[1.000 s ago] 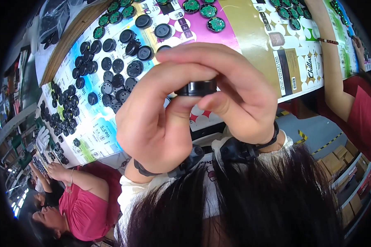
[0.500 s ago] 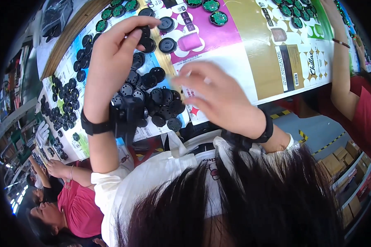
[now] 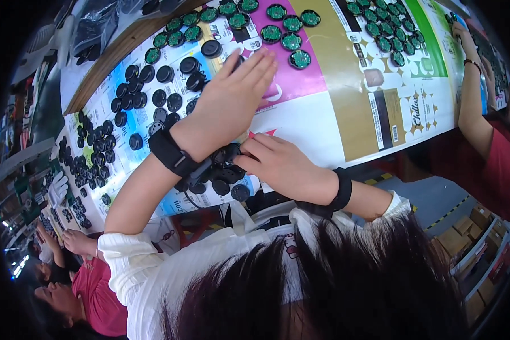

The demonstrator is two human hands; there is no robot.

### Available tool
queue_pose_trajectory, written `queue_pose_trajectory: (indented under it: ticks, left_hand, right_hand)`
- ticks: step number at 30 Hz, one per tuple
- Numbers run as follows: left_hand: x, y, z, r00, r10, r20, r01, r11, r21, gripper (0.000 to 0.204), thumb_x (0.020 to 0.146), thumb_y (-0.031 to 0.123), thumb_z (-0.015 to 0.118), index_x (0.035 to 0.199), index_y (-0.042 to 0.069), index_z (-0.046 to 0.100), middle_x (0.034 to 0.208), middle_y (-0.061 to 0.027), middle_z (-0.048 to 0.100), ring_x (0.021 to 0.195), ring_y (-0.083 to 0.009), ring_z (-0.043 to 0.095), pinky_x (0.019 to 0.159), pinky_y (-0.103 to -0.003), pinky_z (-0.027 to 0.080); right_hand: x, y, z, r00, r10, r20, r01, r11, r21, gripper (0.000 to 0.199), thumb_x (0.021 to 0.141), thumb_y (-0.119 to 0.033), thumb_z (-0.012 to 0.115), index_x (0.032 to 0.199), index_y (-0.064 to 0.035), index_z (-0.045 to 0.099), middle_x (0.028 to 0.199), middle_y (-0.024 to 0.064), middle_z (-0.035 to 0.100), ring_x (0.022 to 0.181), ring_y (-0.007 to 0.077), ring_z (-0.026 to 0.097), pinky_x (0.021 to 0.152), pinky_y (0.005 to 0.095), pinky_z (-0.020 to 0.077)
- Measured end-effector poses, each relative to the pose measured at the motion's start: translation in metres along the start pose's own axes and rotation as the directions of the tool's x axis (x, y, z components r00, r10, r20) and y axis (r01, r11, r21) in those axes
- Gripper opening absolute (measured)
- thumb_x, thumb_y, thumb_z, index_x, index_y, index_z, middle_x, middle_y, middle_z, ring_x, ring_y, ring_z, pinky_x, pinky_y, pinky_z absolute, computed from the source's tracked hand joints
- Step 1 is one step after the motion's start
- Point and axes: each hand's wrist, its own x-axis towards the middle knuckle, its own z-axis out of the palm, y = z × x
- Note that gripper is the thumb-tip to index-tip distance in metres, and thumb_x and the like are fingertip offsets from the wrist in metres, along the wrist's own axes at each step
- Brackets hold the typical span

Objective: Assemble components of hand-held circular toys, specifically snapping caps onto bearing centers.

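Observation:
My left hand (image 3: 224, 110) stretches its fingers over the printed sheets. A black round cap (image 3: 239, 63) shows between its thumb and fingers, partly covered by them. Lower down, my right hand (image 3: 292, 170) has its fingertips closed at the right edge of a pile of black perforated discs (image 3: 221, 187). It seems to pinch one disc there, mostly hidden by the fingers. Left of my left hand lie more black caps (image 3: 190, 65) and several loose discs (image 3: 159, 98). Part of the pile is hidden beneath my left wrist.
Round cases with green circuit boards (image 3: 292, 41) lie along the far side, with another group (image 3: 384, 28) to the right. A wooden strip (image 3: 124, 48) edges the table at left. More black parts (image 3: 96, 147) spread leftward. Other people sit at both sides; cardboard boxes (image 3: 456, 241) stand lower right.
My left hand has swung right, its pinching fingers now stretched out over a cap. My right hand has come down and left onto the disc pile, its fingers closing. The view has shifted.

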Motion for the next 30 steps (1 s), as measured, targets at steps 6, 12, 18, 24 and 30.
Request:
queue_pose_trajectory:
  ticks: [6, 12, 18, 24, 30]
  left_hand:
    - [0.04, -0.018, -0.007, 0.96, -0.26, -0.102, 0.258, 0.966, -0.03, 0.025, 0.071, 0.014, 0.056, 0.094, 0.002, 0.054, 0.102, -0.0133, 0.052, 0.1, -0.0271, 0.046, 0.077, -0.034, 0.041]
    - [0.064, -0.057, 0.018, 0.949, -0.247, -0.194, 0.199, 0.951, -0.238, 0.014, 0.069, 0.014, 0.058, 0.08, 0.005, 0.056, 0.079, -0.0118, 0.057, 0.079, -0.028, 0.054, 0.065, -0.037, 0.043]
    - [0.049, -0.036, -0.01, 0.87, -0.491, -0.048, 0.407, 0.769, -0.493, 0.018, 0.068, 0.005, 0.061, 0.086, 0.005, 0.056, 0.074, -0.0093, 0.059, 0.06, -0.0203, 0.057, 0.05, -0.03, 0.043]
    - [0.031, 0.027, -0.067, 0.797, -0.562, 0.22, 0.31, 0.069, -0.948, 0.022, 0.077, 0.004, 0.055, 0.098, 0.002, 0.055, 0.086, -0.0064, 0.059, 0.075, -0.0113, 0.057, 0.058, -0.023, 0.048]
    - [0.01, 0.056, -0.073, 0.704, -0.691, 0.161, 0.047, -0.181, -0.982, 0.025, 0.08, -0.001, 0.047, 0.105, -0.006, 0.046, 0.092, -0.0111, 0.057, 0.083, -0.0167, 0.056, 0.071, -0.027, 0.049]
  right_hand:
    - [-0.005, 0.004, -0.013, 0.997, 0.056, -0.059, -0.055, 0.998, 0.016, 0.022, 0.064, -0.001, 0.054, 0.085, -0.0045, 0.051, 0.081, 0.0062, 0.046, 0.078, 0.0224, 0.048, 0.066, 0.0296, 0.0433]
    - [-0.005, 0.007, -0.044, 0.985, 0.146, -0.097, -0.125, 0.973, 0.196, 0.018, 0.065, 0.003, 0.057, 0.081, -0.0021, 0.052, 0.078, 0.0088, 0.05, 0.068, 0.0242, 0.052, 0.06, 0.0293, 0.0443]
    - [-0.007, 0.011, -0.076, 0.826, 0.455, -0.334, -0.267, 0.836, 0.48, 0.017, 0.072, 0.006, 0.057, 0.088, 0.0033, 0.053, 0.077, 0.009, 0.056, 0.063, 0.016, 0.057, 0.058, 0.0232, 0.0456]
    - [-0.003, 0.007, -0.1, 0.732, 0.47, -0.494, -0.071, 0.772, 0.631, 0.021, 0.071, 0.01, 0.056, 0.091, 0.0102, 0.052, 0.081, 0.0137, 0.055, 0.065, 0.0178, 0.057, 0.058, 0.024, 0.0468]
    - [0.008, 0.009, -0.095, 0.752, 0.346, -0.562, -0.017, 0.862, 0.507, 0.024, 0.07, 0.01, 0.057, 0.094, 0.0097, 0.054, 0.084, 0.0135, 0.055, 0.063, 0.0177, 0.056, 0.058, 0.0242, 0.047]
